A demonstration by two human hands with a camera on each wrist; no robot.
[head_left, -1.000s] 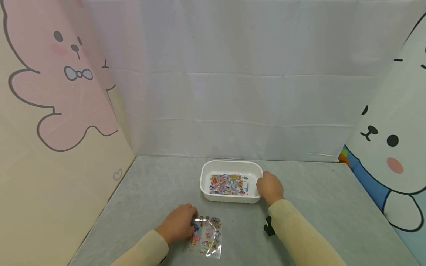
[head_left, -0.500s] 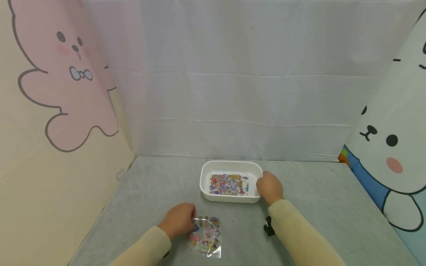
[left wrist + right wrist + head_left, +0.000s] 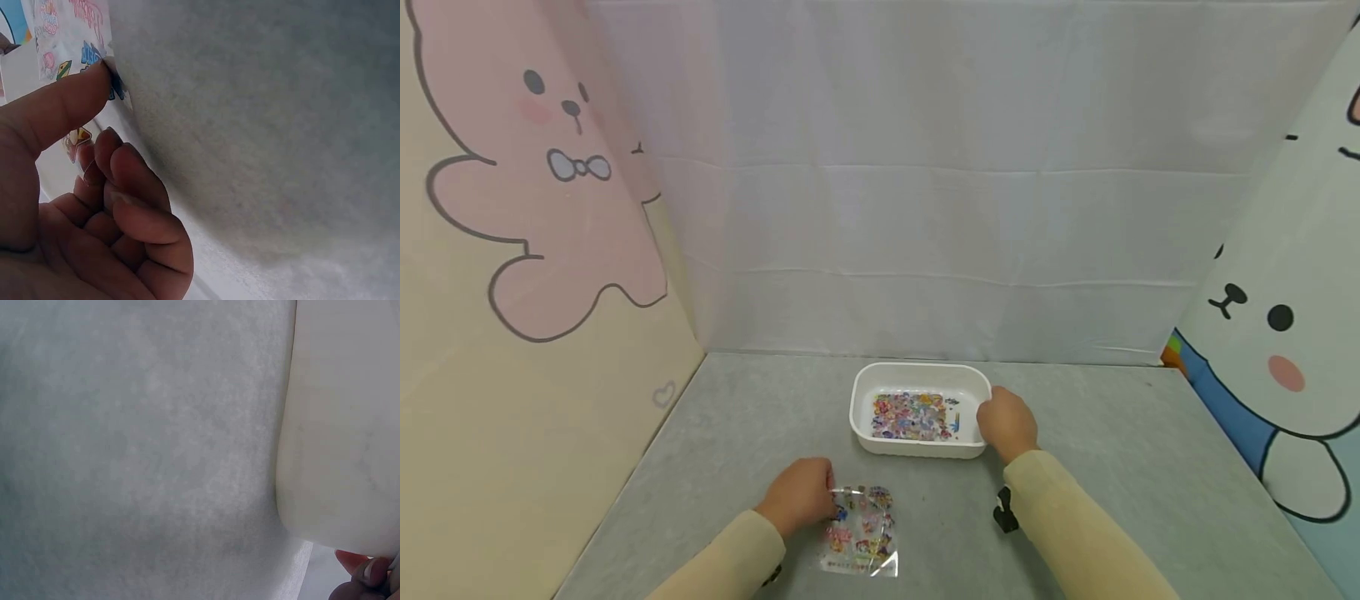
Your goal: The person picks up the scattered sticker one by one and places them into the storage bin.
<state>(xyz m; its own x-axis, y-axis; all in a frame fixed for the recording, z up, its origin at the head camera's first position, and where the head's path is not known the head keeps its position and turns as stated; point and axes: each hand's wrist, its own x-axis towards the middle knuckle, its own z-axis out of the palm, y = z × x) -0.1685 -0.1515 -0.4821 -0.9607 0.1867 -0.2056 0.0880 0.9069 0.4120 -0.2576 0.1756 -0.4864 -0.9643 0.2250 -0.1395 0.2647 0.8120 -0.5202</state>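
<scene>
My left hand (image 3: 801,497) holds a clear sticker sheet (image 3: 867,529) by its upper left edge, low in the middle of the head view. In the left wrist view the thumb lies on a corner of that sheet, with the other fingers curled close by. Colourful cartoon figures cover the sheet. My right hand (image 3: 1009,423) grips the right end of a white plastic tray (image 3: 921,448). More small colourful stickers (image 3: 912,416) lie in the tray. The right wrist view shows the tray's outer wall (image 3: 344,437), with a few fingertips at its end.
Both hands work over a grey table (image 3: 760,400). A white curtain (image 3: 925,208) hangs along its back edge. Cartoon-printed cloths stand at the left (image 3: 572,375) and right (image 3: 1285,333). A black object (image 3: 1005,510) shows beside the right sleeve.
My left hand has shifted slightly left, and the sticker sheet's lower edge has moved a little up and to the left. My right hand and the tray stay practically where they were.
</scene>
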